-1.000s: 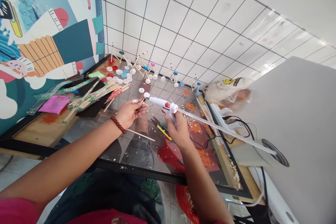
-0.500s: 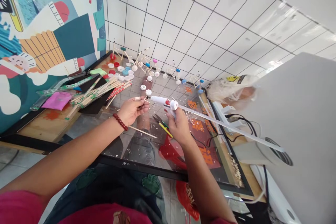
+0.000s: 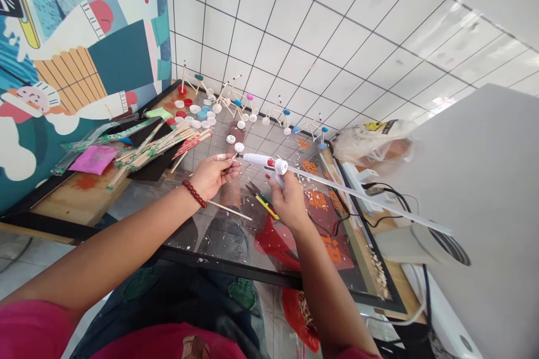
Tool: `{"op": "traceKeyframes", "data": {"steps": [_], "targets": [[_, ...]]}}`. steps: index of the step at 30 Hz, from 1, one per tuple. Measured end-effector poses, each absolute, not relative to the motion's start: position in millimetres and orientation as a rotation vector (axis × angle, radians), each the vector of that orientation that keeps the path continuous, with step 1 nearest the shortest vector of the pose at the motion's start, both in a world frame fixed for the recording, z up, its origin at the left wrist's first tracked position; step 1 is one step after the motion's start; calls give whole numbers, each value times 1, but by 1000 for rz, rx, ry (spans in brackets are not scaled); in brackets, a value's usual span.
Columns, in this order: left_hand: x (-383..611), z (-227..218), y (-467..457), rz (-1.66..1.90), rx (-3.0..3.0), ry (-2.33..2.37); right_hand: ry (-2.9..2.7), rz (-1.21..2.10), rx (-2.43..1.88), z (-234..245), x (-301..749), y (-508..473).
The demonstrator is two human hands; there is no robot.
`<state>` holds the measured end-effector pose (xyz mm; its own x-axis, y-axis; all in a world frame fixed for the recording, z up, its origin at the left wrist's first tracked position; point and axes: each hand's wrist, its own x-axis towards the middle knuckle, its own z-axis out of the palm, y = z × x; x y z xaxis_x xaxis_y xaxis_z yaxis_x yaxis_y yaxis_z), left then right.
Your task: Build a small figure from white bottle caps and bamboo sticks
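My right hand (image 3: pixel 288 199) is wrapped round the handle of a white glue gun (image 3: pixel 261 161), its nozzle pointing left. A long clear glue stick (image 3: pixel 362 197) sticks out of the gun's back end. My left hand (image 3: pixel 219 175), with a red bead bracelet at the wrist, pinches a small wooden stick (image 3: pixel 234 157) right at the nozzle; most of the stick is hidden by the fingers. Just beyond the nozzle lie two white bottle caps, the nearer cap (image 3: pixel 239 147) and the farther cap (image 3: pixel 231 139). Below the gun rest yellow-handled snips (image 3: pixel 266 206) and a loose wooden stick (image 3: pixel 229 210).
Bundled chopsticks (image 3: pixel 151 151), a pink packet (image 3: pixel 93 159) and loose caps (image 3: pixel 195 108) lie at the left. Several stick-and-cap models (image 3: pixel 248 104) line the back by the tiled wall. A power strip (image 3: pixel 360 182) and a plastic bag (image 3: pixel 374 143) stand at the right.
Both hands keep nearly the same pose, the stick still at the nozzle. The whole view has shifted very slightly.
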<state>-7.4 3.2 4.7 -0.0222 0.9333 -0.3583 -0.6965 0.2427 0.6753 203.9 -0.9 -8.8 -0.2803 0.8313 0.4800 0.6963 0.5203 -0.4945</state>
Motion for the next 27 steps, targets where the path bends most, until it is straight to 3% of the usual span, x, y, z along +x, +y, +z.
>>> {"op": "traceKeyframes", "data": {"steps": [27], "targets": [[-8, 1, 3, 1334, 329, 870, -2066, 182, -1260, -5, 205, -1]]}}
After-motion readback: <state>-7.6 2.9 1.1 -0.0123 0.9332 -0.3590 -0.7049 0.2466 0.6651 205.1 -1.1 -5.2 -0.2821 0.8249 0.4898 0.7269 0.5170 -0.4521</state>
